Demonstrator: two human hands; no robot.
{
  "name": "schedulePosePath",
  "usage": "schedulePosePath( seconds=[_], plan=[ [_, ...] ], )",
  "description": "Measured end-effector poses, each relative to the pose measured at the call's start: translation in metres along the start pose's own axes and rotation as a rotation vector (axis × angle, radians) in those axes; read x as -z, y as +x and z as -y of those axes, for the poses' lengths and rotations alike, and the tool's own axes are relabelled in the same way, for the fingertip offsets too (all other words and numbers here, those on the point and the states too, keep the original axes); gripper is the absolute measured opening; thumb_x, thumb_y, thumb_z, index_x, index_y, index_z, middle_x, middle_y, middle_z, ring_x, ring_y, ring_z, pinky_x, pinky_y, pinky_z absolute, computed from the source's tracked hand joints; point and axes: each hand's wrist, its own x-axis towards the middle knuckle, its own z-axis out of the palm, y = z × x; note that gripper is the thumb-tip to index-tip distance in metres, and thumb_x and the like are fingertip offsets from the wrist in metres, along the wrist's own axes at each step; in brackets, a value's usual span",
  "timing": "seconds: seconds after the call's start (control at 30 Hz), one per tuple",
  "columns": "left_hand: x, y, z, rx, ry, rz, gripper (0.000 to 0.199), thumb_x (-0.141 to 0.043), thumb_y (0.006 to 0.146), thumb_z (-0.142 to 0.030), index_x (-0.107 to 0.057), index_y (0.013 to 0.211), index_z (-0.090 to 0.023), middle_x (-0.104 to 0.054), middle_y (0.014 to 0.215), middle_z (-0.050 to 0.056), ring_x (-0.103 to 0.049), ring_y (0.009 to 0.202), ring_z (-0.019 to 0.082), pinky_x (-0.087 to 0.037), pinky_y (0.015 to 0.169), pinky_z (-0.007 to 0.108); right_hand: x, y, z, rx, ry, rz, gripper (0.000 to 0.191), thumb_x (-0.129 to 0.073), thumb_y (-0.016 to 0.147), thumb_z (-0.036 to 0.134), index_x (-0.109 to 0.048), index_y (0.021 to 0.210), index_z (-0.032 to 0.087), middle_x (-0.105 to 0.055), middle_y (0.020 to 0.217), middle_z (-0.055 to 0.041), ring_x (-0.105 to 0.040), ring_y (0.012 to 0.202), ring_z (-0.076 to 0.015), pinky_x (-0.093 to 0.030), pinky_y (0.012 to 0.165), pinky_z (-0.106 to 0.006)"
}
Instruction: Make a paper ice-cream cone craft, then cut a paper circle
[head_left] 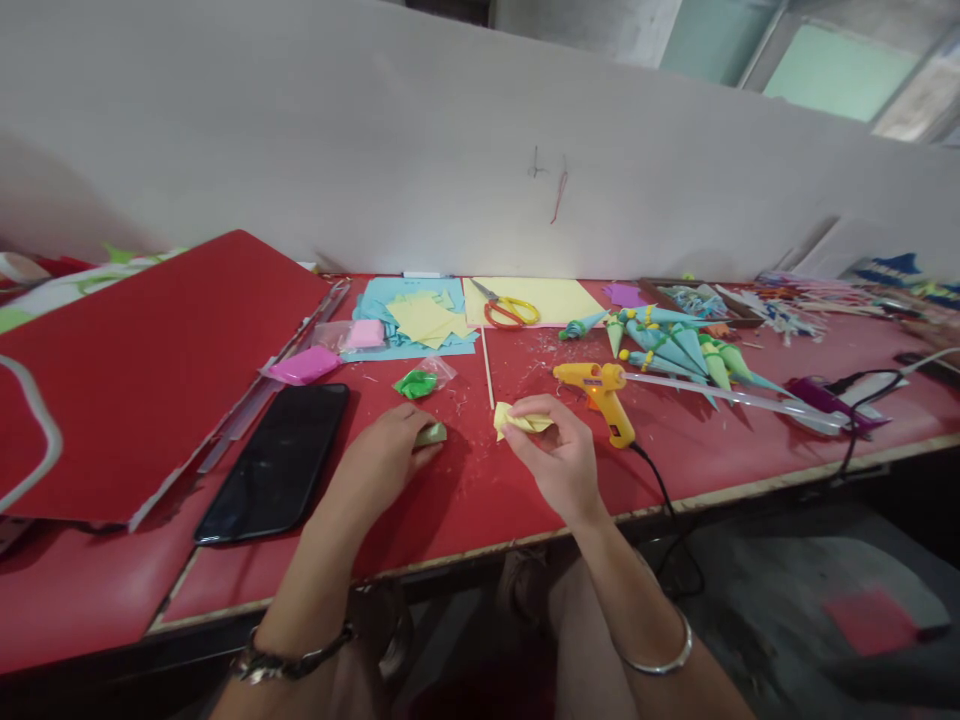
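My right hand (559, 455) pinches a folded or rolled piece of yellow paper (525, 421) just above the red tabletop. My left hand (386, 455) is closed on a small pale green piece (431, 434), mostly hidden by the fingers, so its kind is unclear. Between and beyond the hands lies a thin white stick (488, 368). A plastic bag with bright green material (418, 382) lies beyond my left hand. Right of my right hand lies a yellow glue gun (600, 385) with a long clear glue stick (735, 395) in its back.
A black phone (277, 460) lies left of my left arm. Scissors (510, 308) rest on yellow sheets (570, 296), beside cut yellow paper pieces (427, 318). Several blue and green paper cones (667, 350) are heaped at right. A red board (165, 370) stands at left.
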Motion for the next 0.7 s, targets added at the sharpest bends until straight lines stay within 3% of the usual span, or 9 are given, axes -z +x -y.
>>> schedulePosePath(
  seconds=[0.23, 0.43, 0.7],
  plan=[
    [0.000, 0.001, -0.024, -0.149, -0.271, -0.071, 0.010, -0.042, 0.084, -0.024, -0.045, 0.075, -0.019, -0.054, 0.074, 0.001, -0.051, 0.068, 0.015, -0.040, 0.061, 0.025, -0.010, -0.002, 0.007, -0.148, 0.152, -0.050, 0.008, -0.065, 0.068, 0.018, -0.058, 0.073, 0.020, -0.059, 0.071, 0.0023, -0.055, 0.062, -0.0092, -0.046, 0.056, -0.020],
    [-0.010, 0.001, -0.038, -0.166, -0.248, -0.229, 0.007, -0.050, 0.075, -0.016, -0.045, 0.078, -0.019, -0.050, 0.074, -0.001, -0.048, 0.066, 0.015, -0.038, 0.058, 0.024, -0.015, -0.004, 0.011, -0.227, 0.197, -0.097, 0.010, -0.066, 0.066, 0.022, -0.058, 0.072, 0.020, -0.057, 0.064, 0.0040, -0.053, 0.056, -0.0087, -0.045, 0.051, -0.020],
    [-0.017, 0.002, -0.044, -0.159, -0.276, -0.219, 0.016, -0.051, 0.072, -0.012, -0.046, 0.086, -0.019, -0.055, 0.080, 0.002, -0.052, 0.070, 0.016, -0.039, 0.058, 0.024, -0.016, -0.003, 0.013, -0.162, 0.096, -0.073, 0.010, -0.065, 0.068, 0.022, -0.057, 0.072, 0.019, -0.057, 0.068, 0.0032, -0.054, 0.062, -0.0098, -0.046, 0.058, -0.022]
  ],
)
